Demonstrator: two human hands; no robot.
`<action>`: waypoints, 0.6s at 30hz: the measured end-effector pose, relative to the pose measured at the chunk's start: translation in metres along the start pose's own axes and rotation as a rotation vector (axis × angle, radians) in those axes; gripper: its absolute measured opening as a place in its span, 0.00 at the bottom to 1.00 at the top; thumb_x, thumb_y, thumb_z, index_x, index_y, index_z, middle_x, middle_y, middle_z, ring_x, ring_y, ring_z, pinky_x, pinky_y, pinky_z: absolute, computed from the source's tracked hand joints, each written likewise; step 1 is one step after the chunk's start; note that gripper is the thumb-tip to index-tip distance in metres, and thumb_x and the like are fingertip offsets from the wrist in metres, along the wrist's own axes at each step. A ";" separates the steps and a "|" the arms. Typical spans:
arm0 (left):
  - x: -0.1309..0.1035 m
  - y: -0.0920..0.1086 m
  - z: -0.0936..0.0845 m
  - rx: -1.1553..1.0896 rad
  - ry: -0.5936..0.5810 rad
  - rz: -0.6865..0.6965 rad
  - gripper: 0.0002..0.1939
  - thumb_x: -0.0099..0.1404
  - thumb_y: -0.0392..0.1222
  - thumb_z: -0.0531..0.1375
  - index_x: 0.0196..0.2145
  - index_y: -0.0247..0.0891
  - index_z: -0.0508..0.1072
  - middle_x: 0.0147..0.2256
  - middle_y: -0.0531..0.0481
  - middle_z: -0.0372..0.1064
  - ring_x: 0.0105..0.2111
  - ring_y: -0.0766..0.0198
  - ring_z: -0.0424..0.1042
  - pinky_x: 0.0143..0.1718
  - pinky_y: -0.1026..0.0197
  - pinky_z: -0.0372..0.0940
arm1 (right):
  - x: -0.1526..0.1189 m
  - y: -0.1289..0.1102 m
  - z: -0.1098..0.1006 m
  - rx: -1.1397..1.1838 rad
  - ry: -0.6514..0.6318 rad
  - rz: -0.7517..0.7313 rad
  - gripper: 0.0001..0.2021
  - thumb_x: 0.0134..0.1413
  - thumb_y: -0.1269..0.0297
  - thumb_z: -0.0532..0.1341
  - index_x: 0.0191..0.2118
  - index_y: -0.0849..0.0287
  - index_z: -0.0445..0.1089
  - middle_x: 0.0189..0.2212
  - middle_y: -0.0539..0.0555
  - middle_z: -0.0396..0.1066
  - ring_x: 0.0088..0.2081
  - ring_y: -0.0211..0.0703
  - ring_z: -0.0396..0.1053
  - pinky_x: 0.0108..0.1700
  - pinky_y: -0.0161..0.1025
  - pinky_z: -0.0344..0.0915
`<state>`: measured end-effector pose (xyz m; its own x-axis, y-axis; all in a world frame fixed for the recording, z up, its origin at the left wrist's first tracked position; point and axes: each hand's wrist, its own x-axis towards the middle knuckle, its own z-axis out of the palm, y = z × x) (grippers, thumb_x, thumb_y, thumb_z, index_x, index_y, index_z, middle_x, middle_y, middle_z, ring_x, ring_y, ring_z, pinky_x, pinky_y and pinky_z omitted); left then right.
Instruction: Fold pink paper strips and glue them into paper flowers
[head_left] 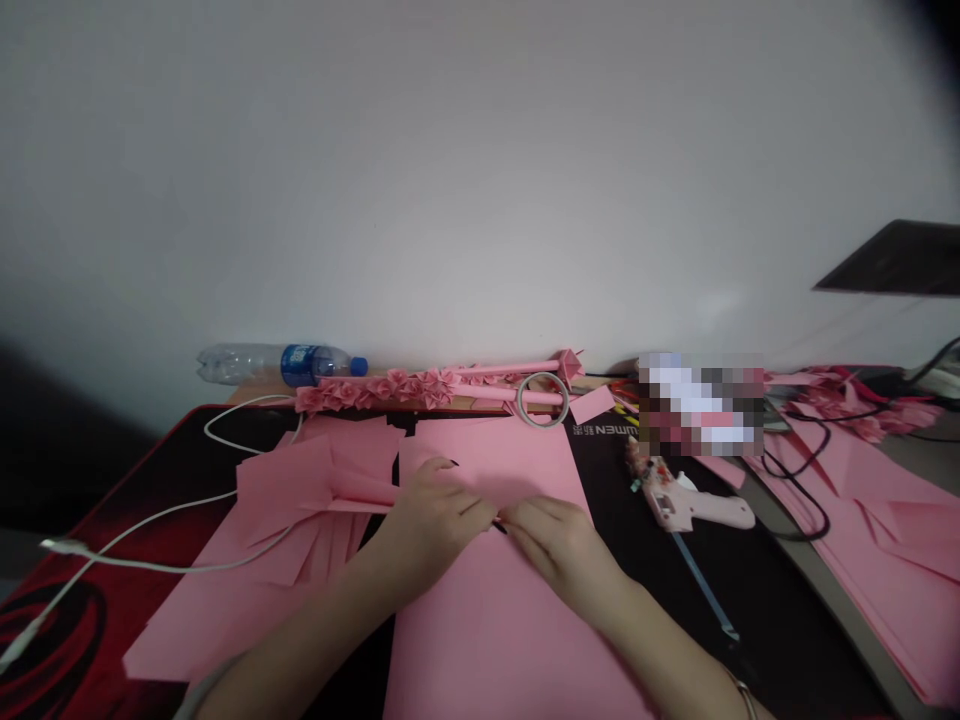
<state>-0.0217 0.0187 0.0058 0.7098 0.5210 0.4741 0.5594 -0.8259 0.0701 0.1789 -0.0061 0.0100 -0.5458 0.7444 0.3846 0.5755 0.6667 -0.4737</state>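
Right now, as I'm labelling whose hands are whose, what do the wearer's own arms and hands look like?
The left hand and right hand are gloveless, with no sleeve over the visible forearms. The left has a dark, pointed nail. A thin band, perhaps a bracelet, crosses the right forearm.

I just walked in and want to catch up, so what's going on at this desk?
A person is working with pink paper using both bare hands. The left hand appears to hold one end of a rolled pink piece, and the right hand is pinched close to its fingertips; whatever is between them is too small to make out. Both are above large pink sheets. Pink paper flowers lie along the back, and a glue gun rests on the right.
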 end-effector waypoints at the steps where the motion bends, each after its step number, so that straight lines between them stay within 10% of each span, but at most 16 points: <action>1: -0.001 0.001 0.000 -0.002 0.012 0.004 0.17 0.69 0.27 0.47 0.28 0.38 0.70 0.22 0.55 0.68 0.25 0.65 0.65 0.45 0.51 0.59 | 0.000 -0.001 0.000 0.001 -0.005 0.000 0.13 0.66 0.68 0.48 0.38 0.59 0.69 0.28 0.54 0.73 0.31 0.40 0.70 0.34 0.35 0.66; 18: -0.001 -0.010 -0.019 0.096 0.039 0.009 0.17 0.72 0.34 0.47 0.30 0.39 0.72 0.24 0.56 0.73 0.24 0.67 0.69 0.54 0.51 0.58 | -0.002 0.006 -0.014 -0.051 0.017 -0.009 0.12 0.65 0.68 0.49 0.33 0.60 0.66 0.26 0.54 0.72 0.28 0.39 0.68 0.32 0.34 0.61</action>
<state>-0.0364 0.0217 0.0215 0.6990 0.5029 0.5084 0.5924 -0.8054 -0.0178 0.1918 -0.0029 0.0173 -0.5410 0.7383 0.4029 0.6006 0.6744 -0.4295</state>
